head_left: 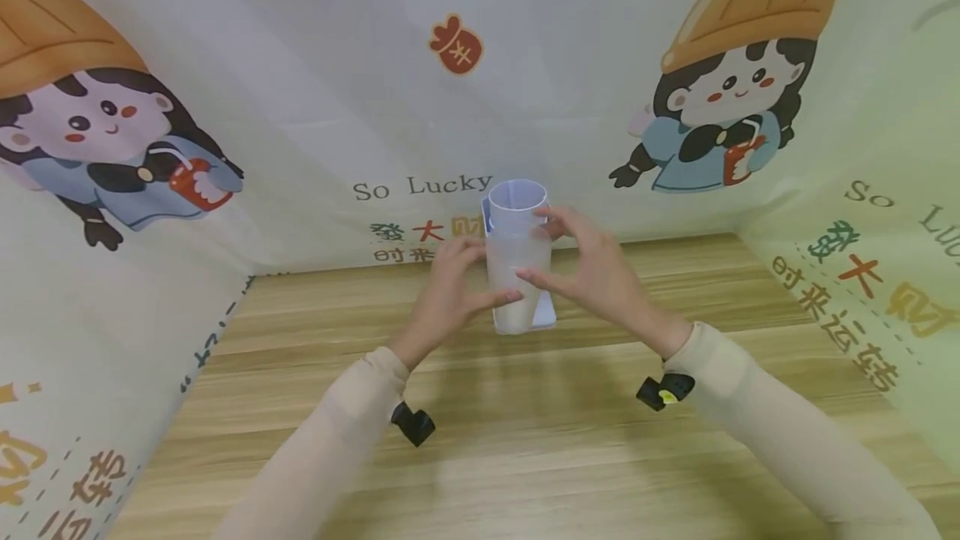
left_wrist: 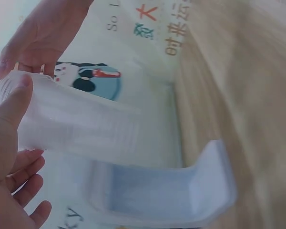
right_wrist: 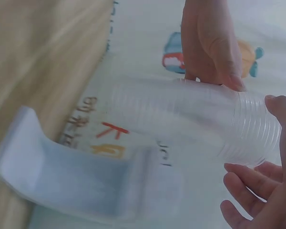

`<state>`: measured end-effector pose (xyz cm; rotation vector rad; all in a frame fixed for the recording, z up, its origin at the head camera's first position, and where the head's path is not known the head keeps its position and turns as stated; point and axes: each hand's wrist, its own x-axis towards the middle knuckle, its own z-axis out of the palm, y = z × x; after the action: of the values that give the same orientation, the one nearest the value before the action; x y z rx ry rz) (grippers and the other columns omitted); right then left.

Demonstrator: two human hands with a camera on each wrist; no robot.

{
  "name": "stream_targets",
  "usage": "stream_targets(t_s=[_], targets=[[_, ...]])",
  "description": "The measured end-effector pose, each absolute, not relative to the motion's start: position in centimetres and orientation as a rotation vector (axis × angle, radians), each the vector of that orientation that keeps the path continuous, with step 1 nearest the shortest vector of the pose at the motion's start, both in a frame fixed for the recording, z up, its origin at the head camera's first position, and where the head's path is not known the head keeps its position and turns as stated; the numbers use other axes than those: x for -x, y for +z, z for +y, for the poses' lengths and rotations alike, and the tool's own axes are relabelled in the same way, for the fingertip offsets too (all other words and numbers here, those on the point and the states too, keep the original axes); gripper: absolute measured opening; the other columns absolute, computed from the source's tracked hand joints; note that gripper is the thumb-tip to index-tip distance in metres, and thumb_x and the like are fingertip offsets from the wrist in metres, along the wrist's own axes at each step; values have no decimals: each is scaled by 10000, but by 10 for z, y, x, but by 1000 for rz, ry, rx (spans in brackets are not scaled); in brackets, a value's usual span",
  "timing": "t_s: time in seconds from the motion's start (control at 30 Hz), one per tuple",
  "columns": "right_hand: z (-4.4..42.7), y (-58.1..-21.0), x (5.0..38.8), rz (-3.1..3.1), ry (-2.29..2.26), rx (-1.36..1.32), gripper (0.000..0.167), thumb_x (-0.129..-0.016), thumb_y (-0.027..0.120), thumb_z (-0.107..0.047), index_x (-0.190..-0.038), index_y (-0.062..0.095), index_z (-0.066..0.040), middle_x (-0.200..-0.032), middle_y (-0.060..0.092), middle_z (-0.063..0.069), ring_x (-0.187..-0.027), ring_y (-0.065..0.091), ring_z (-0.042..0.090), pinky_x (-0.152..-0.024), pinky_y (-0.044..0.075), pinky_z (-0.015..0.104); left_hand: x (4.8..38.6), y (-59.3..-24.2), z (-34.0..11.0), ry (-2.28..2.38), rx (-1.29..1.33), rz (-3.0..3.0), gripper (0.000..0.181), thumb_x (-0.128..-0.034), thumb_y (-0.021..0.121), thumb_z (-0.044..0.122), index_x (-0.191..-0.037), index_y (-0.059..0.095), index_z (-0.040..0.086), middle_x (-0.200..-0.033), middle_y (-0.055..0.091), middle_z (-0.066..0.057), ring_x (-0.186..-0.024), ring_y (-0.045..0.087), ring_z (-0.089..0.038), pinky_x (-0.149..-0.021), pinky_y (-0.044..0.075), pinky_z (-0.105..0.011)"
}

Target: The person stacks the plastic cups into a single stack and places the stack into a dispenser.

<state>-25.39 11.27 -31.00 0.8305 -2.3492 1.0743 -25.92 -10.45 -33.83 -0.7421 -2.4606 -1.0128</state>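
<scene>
A stack of clear plastic cups (head_left: pixel 516 273) is between my two hands, mouth end up, in front of a pale bluish-white holder (head_left: pixel 545 313). My left hand (head_left: pixel 444 297) holds the left side, thumb across the near face. From the right, my right hand (head_left: pixel 600 273) grips it higher up, thumb in front and fingers round the back. Ridged rims of the nested cups (right_wrist: pixel 250 124) show in the right wrist view. The holder (left_wrist: pixel 152 193) has a curved wall and a raised end; in both wrist views a gap shows between it and part of the stack.
The wood-grain table (head_left: pixel 487 448) spreads out under the arms. A printed cloth (head_left: pixel 322 65) with cartoon figures hangs behind and along both sides, close behind the holder. Each wrist wears a small black camera (head_left: pixel 414 423).
</scene>
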Motion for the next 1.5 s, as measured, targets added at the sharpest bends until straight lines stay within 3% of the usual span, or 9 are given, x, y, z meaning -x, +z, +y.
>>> stream_targets(t_s=[0.33, 0.63, 0.93, 1.13, 1.27, 1.37, 1.5], targets=[[116, -241, 284, -2267, 1104, -781, 661, -825, 800, -330, -1384, 502, -142, -1179, 712, 119, -1140, 630, 264, -1019, 469, 489, 288, -258, -99, -987, 691, -2525, 599, -796, 808, 395, -1264, 638, 63, -1360, 541, -101, -1303, 420, -287, -1114, 375, -479], [115, -208, 315, -2229, 1094, -737, 662, -846, 770, -374, -1394, 486, -135, -1165, 699, 98, -1084, 623, 218, -1023, 476, 430, 317, -223, -92, -1013, 604, -2516, 674, -818, 771, 447, -1321, 592, 35, -1424, 501, -107, -1367, 390, -285, -1172, 341, -441], [110, -203, 341, -2253, 1130, -685, 689, -832, 786, -367, -1393, 467, -125, -1182, 682, 111, -1080, 603, 230, -978, 491, 414, 345, -226, -87, -1087, 488, -2488, 732, -794, 770, 508, -1348, 587, 66, -1446, 492, -60, -1391, 358, -247, -1197, 314, -407], [108, -212, 352, -2320, 1127, -623, 722, -820, 785, -416, -1389, 440, -136, -1220, 672, 111, -1120, 593, 223, -981, 497, 402, 356, -238, -84, -1110, 428, -2506, 778, -775, 779, 524, -1344, 582, 32, -1493, 456, -74, -1446, 311, -244, -1278, 119, -413], [108, -218, 355, -2347, 1113, -612, 723, -820, 786, -425, -1384, 436, -140, -1236, 671, 116, -1132, 593, 232, -981, 497, 404, 360, -244, -83, -1114, 413, -2526, 776, -772, 786, 522, -1338, 583, 31, -1483, 461, -73, -1436, 310, -253, -1263, 174, -438], [108, -223, 357, -2364, 1096, -606, 722, -821, 785, -425, -1386, 433, -144, -1252, 670, 115, -1144, 599, 239, -974, 506, 416, 362, -249, -82, -1103, 408, -2547, 783, -775, 783, 529, -1339, 580, 24, -1487, 456, -72, -1424, 311, -259, -1201, 308, -436], [109, -229, 360, -2397, 1082, -602, 729, -826, 781, -429, -1397, 428, -145, -1287, 652, 113, -1170, 598, 248, -971, 517, 436, 365, -256, -81, -1072, 420, -2562, 785, -780, 781, 523, -1334, 580, 5, -1485, 461, -91, -1413, 320, -276, -1184, 328, -444]])
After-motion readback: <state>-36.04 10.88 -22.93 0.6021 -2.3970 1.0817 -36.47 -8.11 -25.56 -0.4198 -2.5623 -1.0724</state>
